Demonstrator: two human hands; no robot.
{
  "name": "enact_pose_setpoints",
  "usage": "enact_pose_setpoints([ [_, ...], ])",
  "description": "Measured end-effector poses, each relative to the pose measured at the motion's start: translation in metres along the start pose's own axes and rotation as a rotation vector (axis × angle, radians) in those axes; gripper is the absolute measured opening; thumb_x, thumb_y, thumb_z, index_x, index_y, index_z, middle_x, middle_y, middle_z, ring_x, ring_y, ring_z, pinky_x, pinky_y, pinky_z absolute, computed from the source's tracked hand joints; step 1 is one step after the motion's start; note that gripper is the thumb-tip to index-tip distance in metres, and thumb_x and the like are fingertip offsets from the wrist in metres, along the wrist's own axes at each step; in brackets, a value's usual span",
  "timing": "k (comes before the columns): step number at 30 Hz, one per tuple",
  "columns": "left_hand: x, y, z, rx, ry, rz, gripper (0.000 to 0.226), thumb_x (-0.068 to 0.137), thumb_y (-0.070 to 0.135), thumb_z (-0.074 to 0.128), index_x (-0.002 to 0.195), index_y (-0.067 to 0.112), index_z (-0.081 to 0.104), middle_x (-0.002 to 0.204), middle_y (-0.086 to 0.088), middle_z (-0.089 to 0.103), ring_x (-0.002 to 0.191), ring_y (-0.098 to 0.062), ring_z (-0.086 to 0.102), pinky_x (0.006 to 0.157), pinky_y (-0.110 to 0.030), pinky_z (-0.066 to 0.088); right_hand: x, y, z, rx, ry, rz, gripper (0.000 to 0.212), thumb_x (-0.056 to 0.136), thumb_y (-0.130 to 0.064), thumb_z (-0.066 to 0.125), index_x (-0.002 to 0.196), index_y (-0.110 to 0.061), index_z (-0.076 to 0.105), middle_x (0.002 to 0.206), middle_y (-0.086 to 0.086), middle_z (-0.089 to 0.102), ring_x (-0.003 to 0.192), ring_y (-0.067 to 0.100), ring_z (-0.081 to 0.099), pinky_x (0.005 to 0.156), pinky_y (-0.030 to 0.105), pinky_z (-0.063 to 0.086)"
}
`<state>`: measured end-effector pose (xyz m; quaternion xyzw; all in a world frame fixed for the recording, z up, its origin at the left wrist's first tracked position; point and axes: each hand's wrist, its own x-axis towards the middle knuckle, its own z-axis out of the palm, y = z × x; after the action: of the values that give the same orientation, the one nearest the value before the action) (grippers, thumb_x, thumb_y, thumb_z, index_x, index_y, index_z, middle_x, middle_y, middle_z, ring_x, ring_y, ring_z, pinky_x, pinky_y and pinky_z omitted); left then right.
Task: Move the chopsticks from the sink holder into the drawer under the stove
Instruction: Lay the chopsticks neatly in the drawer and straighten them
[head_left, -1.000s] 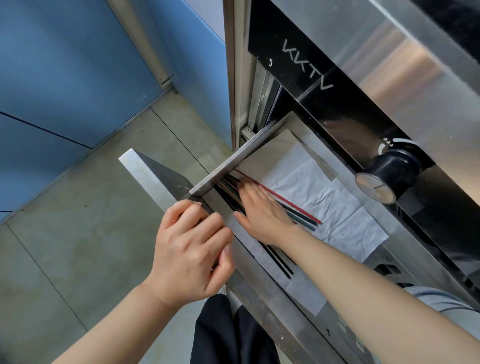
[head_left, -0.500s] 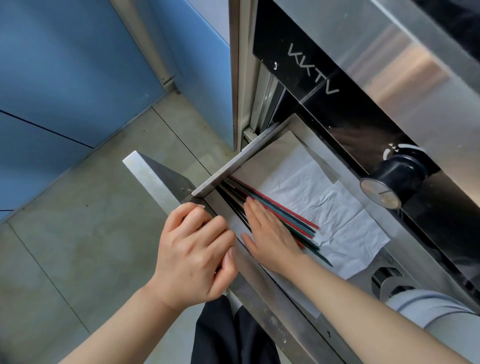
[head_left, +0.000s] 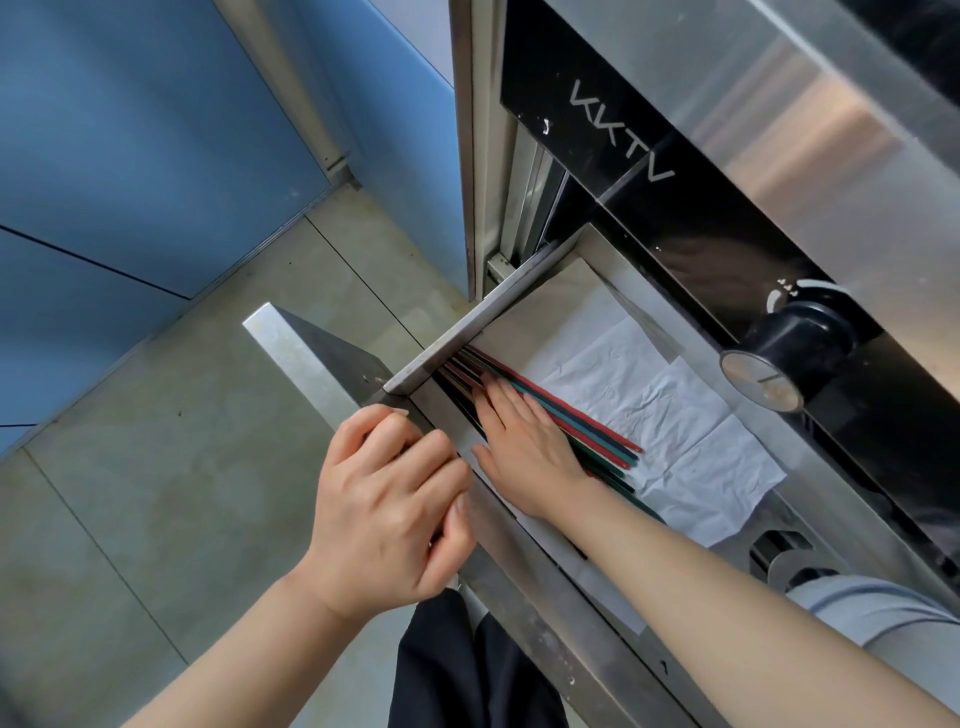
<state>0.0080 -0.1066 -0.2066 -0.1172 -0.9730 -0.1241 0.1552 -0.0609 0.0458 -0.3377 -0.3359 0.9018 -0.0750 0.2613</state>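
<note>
The steel drawer (head_left: 524, 582) under the stove is pulled out, and white paper (head_left: 675, 415) lines its floor. Several red, green and black chopsticks (head_left: 582, 423) lie side by side on the paper along the drawer's front wall. My right hand (head_left: 524, 447) lies flat on them, fingers together and stretched out, covering their near part. My left hand (head_left: 387, 499) is curled over the drawer's front edge and grips it. The sink holder is out of view.
The stove's black front carries a round black knob (head_left: 779, 358) just above the drawer's back. The drawer's front panel (head_left: 306, 353) sticks out over the grey tiled floor (head_left: 156, 493). Blue cabinet doors (head_left: 130, 130) stand at left. My dark trousers show below.
The chopsticks have spread out from under my right hand into a flat row, showing more red and green sticks. My right hand has slid slightly toward me. My left hand stays on the drawer edge.
</note>
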Motion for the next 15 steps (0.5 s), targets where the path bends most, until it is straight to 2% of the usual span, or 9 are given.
enact_pose_setpoints([
  [5, 0.001, 0.000, 0.000, -0.002, -0.001, 0.002, 0.045, 0.093, 0.025, 0.031, 0.061, 0.013, 0.059, 0.065, -0.003, 0.058, 0.062, -0.028, 0.049, 0.082, -0.036, 0.038, -0.023, 0.000, 0.010, -0.105, -0.004, -0.099, 0.065, 0.098, -0.041, 0.029, 0.151, -0.008, 0.010, 0.160, 0.009, 0.011, 0.148, 0.023, 0.006, 0.118, 0.042, 0.007],
  [8, 0.000, 0.000, 0.000, -0.006, 0.003, -0.003, 0.046, 0.094, 0.026, 0.031, 0.060, 0.013, 0.060, 0.064, -0.003, 0.057, 0.061, -0.028, 0.048, 0.082, -0.036, 0.037, -0.024, 0.003, 0.013, -0.113, -0.040, -0.076, 0.067, 0.098, -0.044, 0.027, 0.152, -0.009, 0.005, 0.161, 0.007, 0.006, 0.148, 0.021, 0.003, 0.119, 0.042, 0.005],
  [15, 0.001, 0.000, -0.002, -0.008, -0.001, -0.002, 0.045, 0.094, 0.025, 0.031, 0.061, 0.013, 0.060, 0.065, -0.002, 0.057, 0.063, -0.028, 0.047, 0.081, -0.037, 0.038, -0.012, -0.003, 0.003, -0.131, -0.005, -0.076, 0.060, 0.099, -0.041, 0.029, 0.150, -0.011, 0.018, 0.159, 0.006, 0.018, 0.147, 0.028, 0.006, 0.119, 0.045, 0.007],
])
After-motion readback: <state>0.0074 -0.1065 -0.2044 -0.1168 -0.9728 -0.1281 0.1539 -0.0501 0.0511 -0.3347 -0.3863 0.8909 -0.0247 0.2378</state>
